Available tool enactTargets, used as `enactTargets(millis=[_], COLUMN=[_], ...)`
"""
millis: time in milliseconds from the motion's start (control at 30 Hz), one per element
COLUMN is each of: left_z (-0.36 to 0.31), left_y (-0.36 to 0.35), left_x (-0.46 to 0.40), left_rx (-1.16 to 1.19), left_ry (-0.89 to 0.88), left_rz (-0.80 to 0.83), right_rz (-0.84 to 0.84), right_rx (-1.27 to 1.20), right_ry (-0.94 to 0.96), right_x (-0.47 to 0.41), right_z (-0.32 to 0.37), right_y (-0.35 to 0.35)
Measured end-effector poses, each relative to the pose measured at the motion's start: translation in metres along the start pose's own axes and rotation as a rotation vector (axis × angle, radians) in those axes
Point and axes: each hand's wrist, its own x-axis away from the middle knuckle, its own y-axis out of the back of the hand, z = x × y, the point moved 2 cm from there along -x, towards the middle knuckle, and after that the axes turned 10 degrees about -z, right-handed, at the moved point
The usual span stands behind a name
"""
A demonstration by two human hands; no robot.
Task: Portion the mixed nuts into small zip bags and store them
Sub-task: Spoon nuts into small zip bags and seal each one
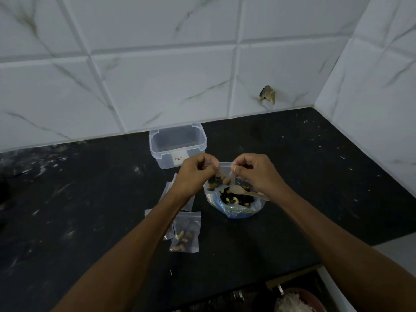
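A small clear zip bag with mixed nuts in its lower part hangs above the counter. My left hand pinches its top left corner and my right hand pinches its top right. Below them a large open plastic bag of mixed nuts sits on the black counter with a pale spoon lying in it. A filled small zip bag lies near my left forearm, partly over another bag. Several flat small bags lie behind my left wrist, partly hidden.
A clear lidless plastic container stands at the back against the white tiled wall. A second tiled wall closes the right side. An open drawer with utensils and a bowl shows below the counter's front edge.
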Motion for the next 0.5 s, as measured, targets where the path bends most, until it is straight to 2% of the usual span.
enactTargets(millis=[333,500], left_z=[-0.0048,-0.0081], left_y=[-0.0028,-0.0037], left_x=[-0.0056,-0.0059], left_rx=[-0.113,-0.141], left_ry=[-0.001,-0.018], left_rz=[0.033,0.044], right_rz=[0.061,0.034], right_rx=[-0.018,0.013], right_ry=[0.003,0.011], right_x=[0.0016,0.0], right_z=[0.0053,0.0047], right_y=[0.0034,0.0046])
